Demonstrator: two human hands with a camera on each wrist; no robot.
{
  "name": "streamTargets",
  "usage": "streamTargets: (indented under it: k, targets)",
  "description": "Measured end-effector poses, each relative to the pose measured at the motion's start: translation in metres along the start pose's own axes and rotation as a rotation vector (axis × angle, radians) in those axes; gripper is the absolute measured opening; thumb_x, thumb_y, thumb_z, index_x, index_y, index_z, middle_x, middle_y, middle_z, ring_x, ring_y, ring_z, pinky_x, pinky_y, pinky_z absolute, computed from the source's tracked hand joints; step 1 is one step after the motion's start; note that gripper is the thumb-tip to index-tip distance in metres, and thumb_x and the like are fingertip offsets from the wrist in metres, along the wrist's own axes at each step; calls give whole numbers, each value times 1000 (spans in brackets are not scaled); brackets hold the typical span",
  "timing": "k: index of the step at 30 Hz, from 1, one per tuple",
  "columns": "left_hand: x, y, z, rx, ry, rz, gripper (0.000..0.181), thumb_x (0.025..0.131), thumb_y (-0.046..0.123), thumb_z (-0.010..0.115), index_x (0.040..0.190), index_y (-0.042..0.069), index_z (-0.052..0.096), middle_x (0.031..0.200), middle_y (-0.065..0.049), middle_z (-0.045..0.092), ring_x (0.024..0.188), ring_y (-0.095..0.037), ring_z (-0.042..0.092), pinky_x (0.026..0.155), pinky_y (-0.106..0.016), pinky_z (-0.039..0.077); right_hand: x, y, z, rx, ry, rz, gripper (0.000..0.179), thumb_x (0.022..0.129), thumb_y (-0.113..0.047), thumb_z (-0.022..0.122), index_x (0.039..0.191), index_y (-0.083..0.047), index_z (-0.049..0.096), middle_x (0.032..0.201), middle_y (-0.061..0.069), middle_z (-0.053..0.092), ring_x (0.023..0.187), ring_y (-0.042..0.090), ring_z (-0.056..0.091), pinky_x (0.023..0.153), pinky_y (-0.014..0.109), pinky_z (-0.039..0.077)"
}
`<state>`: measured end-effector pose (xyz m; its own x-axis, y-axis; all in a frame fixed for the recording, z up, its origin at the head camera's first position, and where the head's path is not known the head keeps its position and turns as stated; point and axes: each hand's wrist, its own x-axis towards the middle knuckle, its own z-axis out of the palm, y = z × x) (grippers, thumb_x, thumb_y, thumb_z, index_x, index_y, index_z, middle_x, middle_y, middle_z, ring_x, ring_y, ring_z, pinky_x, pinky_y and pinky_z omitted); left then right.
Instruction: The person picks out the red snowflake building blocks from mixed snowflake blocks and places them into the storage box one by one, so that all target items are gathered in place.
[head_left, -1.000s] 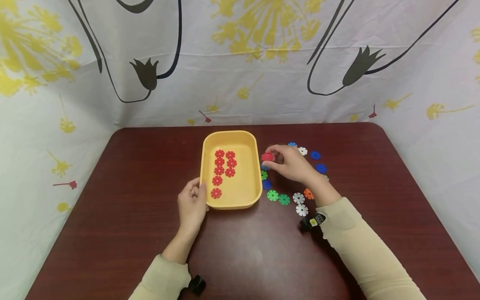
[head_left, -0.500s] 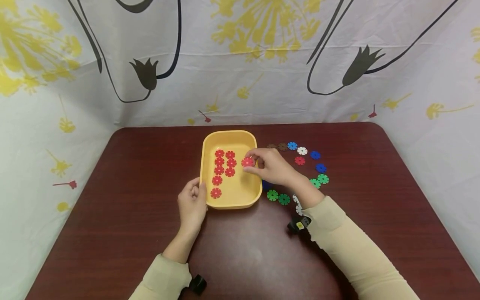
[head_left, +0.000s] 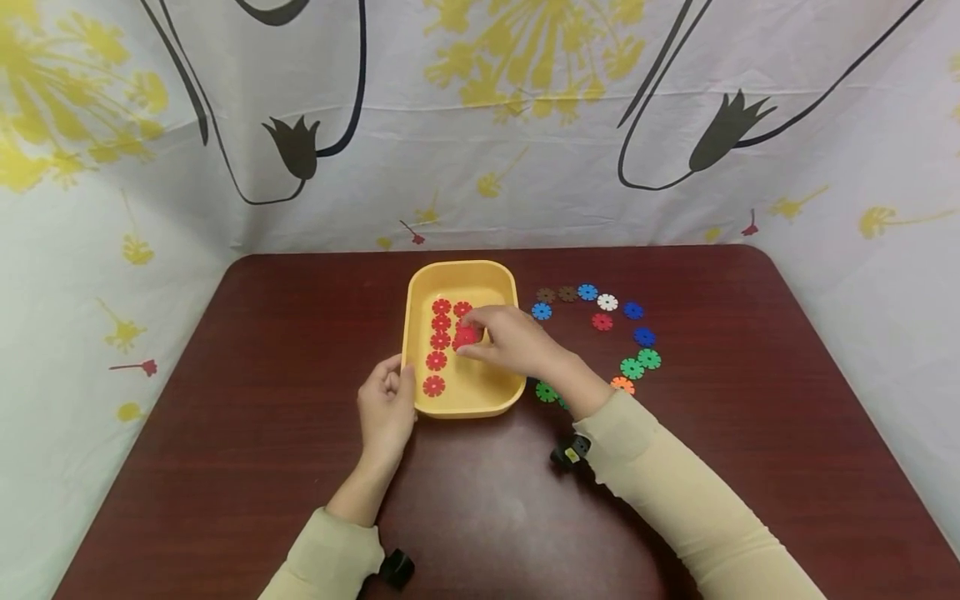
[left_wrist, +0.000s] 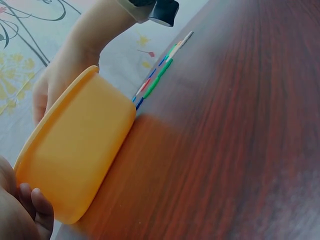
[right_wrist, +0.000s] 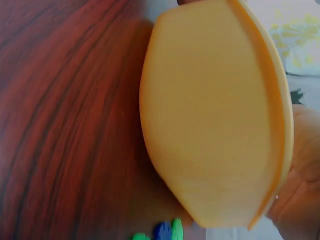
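Note:
A shallow yellow plastic tray (head_left: 480, 400) stands mid-table, holding two columns of red notched discs (head_left: 437, 361). At its left wall my left hand (head_left: 386, 412) grips the side, thumb by the rim; curled fingertips touch the outer wall of the tray (left_wrist: 85, 140) in the left wrist view. Reaching over the right rim, my right hand (head_left: 517, 343) pinches a red notched disc (head_left: 467, 337) between thumb and fingers, low over the right column, which it partly hides. In the right wrist view the tray wall (right_wrist: 210, 110) covers the fingertips.
Right of the tray, loose notched discs form a rough ring: brown (head_left: 567, 294), white (head_left: 607, 302), blue (head_left: 643, 337), green (head_left: 648, 358), orange (head_left: 622, 384). One red disc (head_left: 602, 322) lies inside it. My right forearm hides some. A patterned cloth (head_left: 480, 183) hangs behind the table.
My right hand has carried the red disc leftward from beside the tray, over its right rim, to the right column of discs. My left hand and the tray stay in place.

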<state>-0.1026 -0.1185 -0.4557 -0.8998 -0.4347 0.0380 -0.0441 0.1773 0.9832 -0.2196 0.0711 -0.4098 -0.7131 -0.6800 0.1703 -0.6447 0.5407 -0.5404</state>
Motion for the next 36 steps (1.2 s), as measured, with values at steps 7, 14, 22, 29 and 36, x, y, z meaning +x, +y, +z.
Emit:
streamTargets:
  k: [7,14,22,29,36]
  targets:
    - [-2,4,-1,-1,-13,-7,30,101,10,60,127,-5,64,61,-1,49,43,-8,46,41,-21,40,10,-9,15,-191,-124,62,26,90,-36,78,96,-12,70,77,-3,61,71,15,54,69,32,43]
    - [0,-4,-1,-16,-14,-2,29,101,13,61,125,-2,65,62,-2,50,43,-10,47,40,-22,40,13,-16,27,-402,-186,111,28,87,-44,79,86,-18,68,75,-6,58,73,16,53,77,39,35]
    - [0,-2,0,-12,-15,0,28,101,12,61,126,-2,65,61,-2,50,44,-9,47,40,-22,40,12,-21,24,-438,-103,112,31,89,-44,77,96,-14,72,91,1,69,83,23,58,83,43,39]
    - [0,0,-2,2,-11,-3,31,101,13,61,127,-3,64,62,-1,50,43,-10,47,41,-22,41,7,-16,4,-308,33,56,31,92,-33,76,111,-9,75,103,5,73,95,23,65,86,46,44]
    - [0,-1,0,-11,-8,-13,29,101,13,61,126,-1,65,62,-3,50,44,-10,46,40,-22,40,5,-15,10,-177,-191,-75,22,97,-12,67,118,-5,71,99,4,72,91,18,66,88,36,52]
